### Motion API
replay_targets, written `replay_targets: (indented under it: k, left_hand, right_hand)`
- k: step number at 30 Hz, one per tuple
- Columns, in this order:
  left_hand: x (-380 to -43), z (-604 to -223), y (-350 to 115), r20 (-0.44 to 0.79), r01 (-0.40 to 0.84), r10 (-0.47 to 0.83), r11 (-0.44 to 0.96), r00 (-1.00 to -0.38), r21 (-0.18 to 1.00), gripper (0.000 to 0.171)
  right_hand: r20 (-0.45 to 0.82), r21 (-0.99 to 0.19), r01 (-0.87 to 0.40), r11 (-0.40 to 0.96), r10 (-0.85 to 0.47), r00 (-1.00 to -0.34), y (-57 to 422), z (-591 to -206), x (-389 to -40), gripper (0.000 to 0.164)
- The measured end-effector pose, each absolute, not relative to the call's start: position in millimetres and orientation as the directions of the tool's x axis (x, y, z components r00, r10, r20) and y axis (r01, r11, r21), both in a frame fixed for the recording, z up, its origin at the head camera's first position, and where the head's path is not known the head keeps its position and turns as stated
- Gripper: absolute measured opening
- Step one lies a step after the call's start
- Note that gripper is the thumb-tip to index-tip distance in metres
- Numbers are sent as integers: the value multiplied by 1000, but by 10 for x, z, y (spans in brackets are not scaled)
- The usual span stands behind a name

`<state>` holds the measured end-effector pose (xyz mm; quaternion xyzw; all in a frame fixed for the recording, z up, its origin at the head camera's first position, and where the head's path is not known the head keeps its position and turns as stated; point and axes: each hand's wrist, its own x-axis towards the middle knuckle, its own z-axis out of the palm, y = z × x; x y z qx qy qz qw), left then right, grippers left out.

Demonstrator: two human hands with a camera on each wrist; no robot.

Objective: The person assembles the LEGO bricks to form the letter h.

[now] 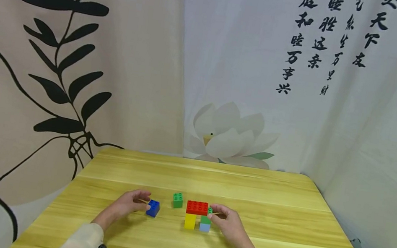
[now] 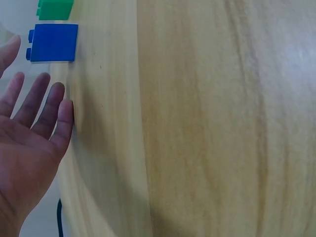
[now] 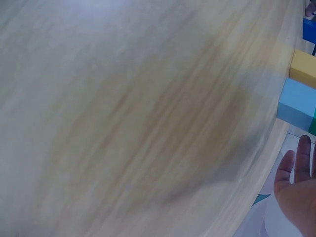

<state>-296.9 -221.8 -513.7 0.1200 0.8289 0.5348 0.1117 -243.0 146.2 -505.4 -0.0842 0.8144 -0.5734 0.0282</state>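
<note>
My left hand (image 1: 132, 201) is beside a blue block (image 1: 153, 208), the thumb tip right at its left side and the fingers loosely spread. The left wrist view shows that palm and the blue block (image 2: 54, 43) just past the fingertips. To the right, a red brick (image 1: 197, 207) bridges a yellow block (image 1: 190, 221) and a stack of a green block (image 1: 206, 219) on a light blue block (image 1: 204, 227). At the structure's right end, my right hand (image 1: 227, 221) has its fingertips close to green studs; its thumb and index are outside the right wrist view.
A separate green block (image 1: 178, 201) stands between the blue block and the bridge, slightly farther back. All of it is on a wooden table (image 1: 284, 221). Behind the table hangs a printed curtain (image 1: 237, 61) with plants and writing.
</note>
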Motion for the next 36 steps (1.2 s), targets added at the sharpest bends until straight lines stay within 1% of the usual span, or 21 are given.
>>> replay_targets:
  k: [8,15,24,31,36]
  left_hand:
    - [-3000,-5176,-2223,-75,84,336,434,-939,897,58]
    - [-3006,-5198,-2206,-80,83,347,430,-934,899,57]
    - [-3003,-5214,-2184,-102,59,310,470,-945,881,52]
    - [-3010,-5242,-2193,-80,80,319,461,-944,884,49]
    - [-3010,-5236,-2184,-82,68,306,451,-948,890,45]
  right_hand:
    - [57,-938,-110,329,-166,-984,1466,-5081,-2449,41]
    - [66,-933,-120,338,-167,-984,1478,-5085,-2455,40]
    - [64,-933,-119,341,-169,-983,1480,-5031,-2408,41]
    - [62,-932,-116,342,-165,-984,1474,-5054,-2412,42]
    - [55,-927,-113,357,-167,-984,1494,-5067,-2440,40]
